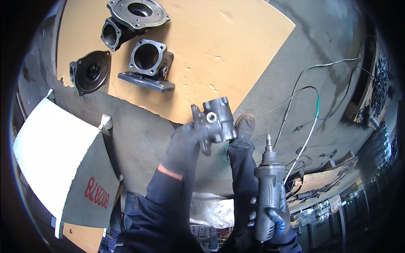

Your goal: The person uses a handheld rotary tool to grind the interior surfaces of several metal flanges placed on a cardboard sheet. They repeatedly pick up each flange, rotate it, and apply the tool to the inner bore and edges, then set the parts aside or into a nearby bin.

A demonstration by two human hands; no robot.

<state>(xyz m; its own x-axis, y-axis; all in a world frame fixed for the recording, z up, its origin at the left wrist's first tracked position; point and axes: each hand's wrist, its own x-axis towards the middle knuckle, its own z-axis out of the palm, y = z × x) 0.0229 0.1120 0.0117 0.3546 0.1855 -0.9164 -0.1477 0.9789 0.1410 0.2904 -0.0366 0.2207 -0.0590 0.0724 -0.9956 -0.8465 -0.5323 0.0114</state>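
My gloved left hand (180, 149) is closed around the flange of a dark metal flanged housing (223, 122) and holds it up in front of me. A round threaded hole shows on its side. Lower and to the right, my gloved right hand (278, 217), with blue on its fingertips, grips the lower body of a grey die grinder (270, 181). The grinder stands upright with its thin metal tip pointing away from me, apart from the housing. Motion slightly blurs my left hand, and its fingers are partly hidden behind the flange.
Several similar flanged castings (165, 71) rest on a cardboard sheet (223, 46) at the far left. A white and grey panel-sided stand (90, 181) is close on my left. Cables (318, 99) loop across the floor to the right, near a crate (362, 101). My shoe (246, 125) is beyond the housing.
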